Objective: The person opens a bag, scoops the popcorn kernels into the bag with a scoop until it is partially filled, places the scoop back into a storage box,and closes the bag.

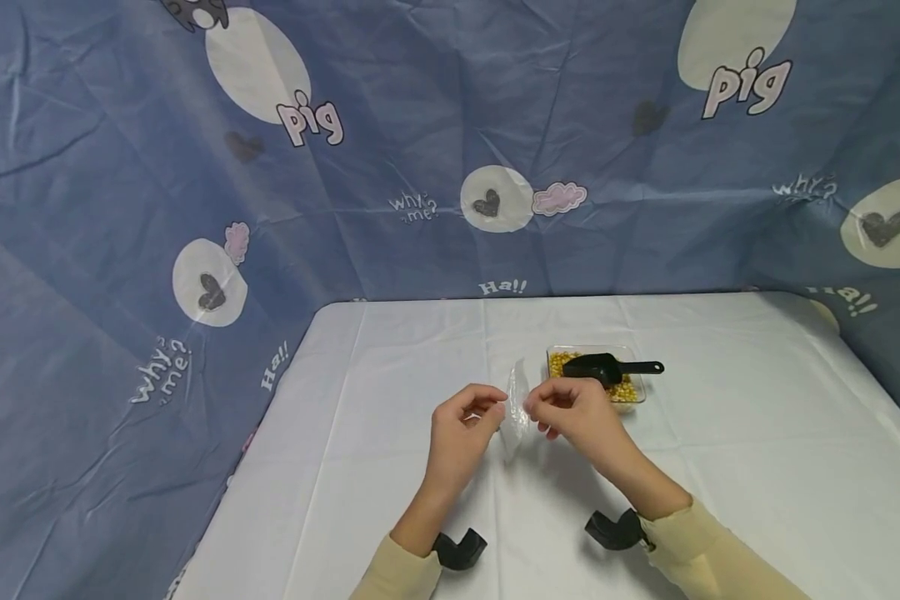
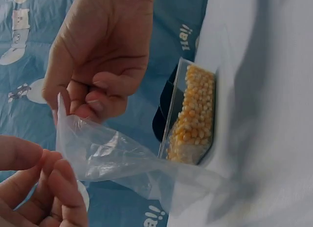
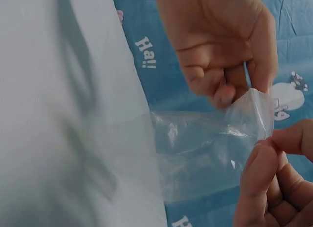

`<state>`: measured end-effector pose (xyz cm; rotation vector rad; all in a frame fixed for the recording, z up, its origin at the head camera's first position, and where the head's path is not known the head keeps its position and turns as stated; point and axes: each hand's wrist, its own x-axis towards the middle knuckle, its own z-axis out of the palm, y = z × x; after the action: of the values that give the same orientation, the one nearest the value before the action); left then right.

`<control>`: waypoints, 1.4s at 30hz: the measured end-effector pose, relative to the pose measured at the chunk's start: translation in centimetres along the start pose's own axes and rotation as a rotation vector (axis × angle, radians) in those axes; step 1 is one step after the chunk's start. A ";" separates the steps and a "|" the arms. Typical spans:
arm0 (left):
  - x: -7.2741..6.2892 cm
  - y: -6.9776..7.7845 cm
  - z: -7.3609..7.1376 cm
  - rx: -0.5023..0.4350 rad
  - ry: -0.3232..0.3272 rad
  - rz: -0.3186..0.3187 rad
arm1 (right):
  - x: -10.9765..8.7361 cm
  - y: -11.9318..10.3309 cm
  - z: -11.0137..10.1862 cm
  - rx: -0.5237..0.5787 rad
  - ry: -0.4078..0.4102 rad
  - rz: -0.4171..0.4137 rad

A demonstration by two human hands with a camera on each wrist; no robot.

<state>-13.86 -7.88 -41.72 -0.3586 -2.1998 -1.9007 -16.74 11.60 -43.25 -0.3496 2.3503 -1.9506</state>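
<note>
A thin, clear plastic bag [image 1: 517,408] hangs upright between my two hands above the white table. My left hand [image 1: 459,437] pinches one side of the bag's upper edge between thumb and fingertips. The right hand [image 1: 587,425] pinches the opposite side, as the left wrist view shows with the bag [image 2: 115,151] stretched below its fingertips. In the right wrist view the bag [image 3: 195,151] looks flat and see-through, its top edge drawn to a peak near the fingers. Its lower end trails down over the tabletop.
Behind my right hand stands a clear container [image 1: 640,392] of yellow corn kernels [image 2: 193,119]. Across its top lies a black scoop [image 1: 592,367], handle pointing right. White cloth covers the table [image 1: 390,508]; a blue printed curtain [image 1: 390,100] hangs behind and at the sides.
</note>
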 end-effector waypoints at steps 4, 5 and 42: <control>0.3 -1.8 0.0 -0.112 -0.089 -0.064 | -0.1 0.0 0.3 0.056 -0.059 0.002; 0.3 -2.1 -0.1 -0.135 -0.102 -0.078 | -0.2 0.0 0.3 0.070 -0.078 -0.001; 0.1 -3.6 -0.1 -0.249 -0.198 -0.196 | -0.2 0.1 0.2 0.018 -0.335 -0.091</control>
<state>-15.11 -8.45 -45.07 -0.4004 -2.1910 -2.3476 -16.52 11.45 -43.41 -0.7302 2.1350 -1.7811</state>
